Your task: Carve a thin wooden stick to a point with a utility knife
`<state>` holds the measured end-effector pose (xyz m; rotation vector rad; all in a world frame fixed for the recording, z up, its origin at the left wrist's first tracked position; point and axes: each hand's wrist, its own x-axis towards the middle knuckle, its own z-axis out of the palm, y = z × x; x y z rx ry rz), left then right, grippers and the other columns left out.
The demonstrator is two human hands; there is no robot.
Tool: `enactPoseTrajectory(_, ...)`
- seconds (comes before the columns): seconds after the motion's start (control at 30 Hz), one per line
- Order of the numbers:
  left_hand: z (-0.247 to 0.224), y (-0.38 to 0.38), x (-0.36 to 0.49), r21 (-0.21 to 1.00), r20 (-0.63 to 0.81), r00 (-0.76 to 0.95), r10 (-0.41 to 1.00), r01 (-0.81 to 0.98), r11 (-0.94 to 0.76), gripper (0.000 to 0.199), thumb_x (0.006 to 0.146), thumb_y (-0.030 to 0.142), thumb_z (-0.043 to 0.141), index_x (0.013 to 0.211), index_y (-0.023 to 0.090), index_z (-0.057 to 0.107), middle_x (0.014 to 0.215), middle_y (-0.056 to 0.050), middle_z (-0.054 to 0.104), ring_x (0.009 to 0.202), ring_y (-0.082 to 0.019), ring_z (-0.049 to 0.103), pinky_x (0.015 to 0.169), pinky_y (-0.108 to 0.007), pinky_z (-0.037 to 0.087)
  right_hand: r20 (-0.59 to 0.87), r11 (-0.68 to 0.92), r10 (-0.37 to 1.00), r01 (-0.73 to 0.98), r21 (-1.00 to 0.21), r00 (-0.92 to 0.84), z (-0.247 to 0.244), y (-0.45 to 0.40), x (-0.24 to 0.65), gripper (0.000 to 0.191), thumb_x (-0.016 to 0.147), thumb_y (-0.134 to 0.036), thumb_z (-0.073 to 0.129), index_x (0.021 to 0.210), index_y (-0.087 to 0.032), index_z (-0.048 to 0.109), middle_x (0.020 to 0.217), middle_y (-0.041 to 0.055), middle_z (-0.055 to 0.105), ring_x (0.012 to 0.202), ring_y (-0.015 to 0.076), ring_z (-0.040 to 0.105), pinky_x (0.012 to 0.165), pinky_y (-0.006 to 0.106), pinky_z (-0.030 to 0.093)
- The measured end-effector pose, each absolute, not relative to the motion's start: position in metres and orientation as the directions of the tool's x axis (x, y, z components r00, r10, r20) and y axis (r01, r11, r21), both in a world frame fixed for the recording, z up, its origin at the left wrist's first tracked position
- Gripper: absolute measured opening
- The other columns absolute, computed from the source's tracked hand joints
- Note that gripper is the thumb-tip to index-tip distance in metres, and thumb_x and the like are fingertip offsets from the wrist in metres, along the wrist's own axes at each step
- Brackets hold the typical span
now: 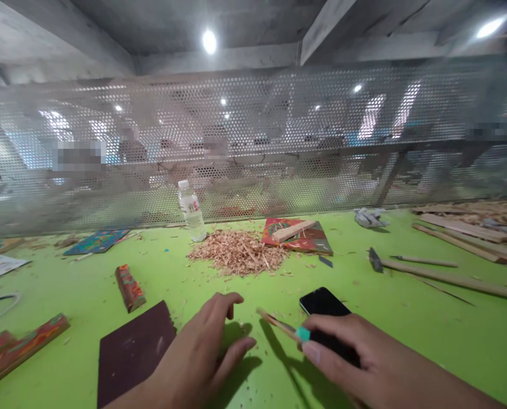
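Note:
My left hand (202, 346) hovers over the green table with thumb and fingers apart, holding nothing. Its wrist side overlaps a dark maroon board (129, 352). My right hand (360, 352) is closed around what looks like a utility knife (303, 334), with a teal part and a black body. A thin, pale wooden strip (270, 318) lies along its front end, slightly blurred; I cannot tell whether the fingers also hold the strip. Just behind the right hand lies a black phone (324, 301), partly covered by it.
Wood shavings (239, 253) are heaped mid-table, beside a water bottle (191, 211) and a painted board (321, 238) bearing a wood piece. A hammer (432, 272) lies right. Painted wooden blocks (129, 288) lie left. A perforated metal screen (253, 136) stands behind.

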<state>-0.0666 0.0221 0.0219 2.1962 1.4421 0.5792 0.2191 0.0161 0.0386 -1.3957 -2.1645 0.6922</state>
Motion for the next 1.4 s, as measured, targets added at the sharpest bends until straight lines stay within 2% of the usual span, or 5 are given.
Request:
enactPoseTrajectory(0.17, 0.02, 0.023, -0.06, 0.398, -0.017, 0.431, 0.902, 0.831, -0.389, 0.043, 0.104, 0.059, 0.047, 0.106, 0.019, 0.063, 0.097, -0.014, 0.074, 0.083, -0.032, 0.07, 0.069, -0.039, 0.047, -0.311, -0.059, 0.841, 0.497, -0.866, -0.442, 0.044, 0.019, 0.219, 0.058, 0.099, -0.077, 0.043, 0.102, -0.024, 0.066, 0.06, -0.0041, 0.057, 0.045, 0.0111, 0.051, 0.044, 0.02, 0.04)
enactPoseTrajectory(0.33, 0.026, 0.02, -0.044, 0.205, -0.137, 0.47, 0.872, 0.875, -0.439, 0.043, 0.108, 0.054, 0.039, 0.103, 0.02, 0.064, 0.092, -0.013, 0.077, 0.082, -0.036, 0.076, 0.067, -0.043, 0.053, -0.438, -0.155, 0.778, 0.538, -0.828, -0.45, 0.052, 0.019, 0.208, 0.06, 0.095, -0.08, 0.045, 0.1, -0.021, 0.058, 0.06, -0.0078, 0.048, 0.044, 0.0076, 0.041, 0.043, 0.018, 0.036)
enactPoseTrajectory(0.8, 0.017, 0.028, -0.033, 0.211, -0.16, 0.418, 0.894, 0.899, -0.383, 0.033, 0.112, 0.038, 0.035, 0.116, 0.021, 0.062, 0.102, -0.01, 0.078, 0.085, -0.038, 0.08, 0.066, -0.048, 0.059, -0.453, -0.296, 0.803, 0.401, -0.867, -0.387, 0.034, 0.014, 0.186, 0.062, 0.092, -0.085, 0.044, 0.094, -0.024, 0.054, 0.065, -0.007, 0.043, 0.045, 0.0069, 0.031, 0.038, 0.017, 0.027)
enactPoseTrajectory(1.03, 0.011, 0.029, -0.033, 0.22, -0.139, 0.402, 0.905, 0.904, -0.368, 0.034, 0.111, 0.04, 0.035, 0.114, 0.021, 0.062, 0.098, -0.011, 0.079, 0.083, -0.039, 0.08, 0.064, -0.046, 0.057, -0.192, -0.08, 0.937, 0.355, -0.931, -0.291, 0.041, 0.009, 0.176, 0.057, 0.088, -0.081, 0.058, 0.082, -0.024, 0.063, 0.075, 0.0033, 0.055, 0.07, 0.0184, 0.053, 0.063, 0.026, 0.052)
enactPoseTrajectory(1.4, 0.014, 0.032, -0.03, 0.259, -0.153, 0.383, 0.911, 0.905, -0.337, 0.029, 0.112, 0.038, 0.037, 0.114, 0.02, 0.06, 0.1, -0.009, 0.081, 0.08, -0.033, 0.08, 0.057, -0.035, 0.042, -0.126, -0.044, 0.962, 0.321, -0.946, -0.241, 0.025, 0.004, 0.173, 0.065, 0.091, -0.084, 0.051, 0.093, -0.023, 0.071, 0.08, 0.0061, 0.063, 0.076, 0.0221, 0.061, 0.073, 0.032, 0.057)
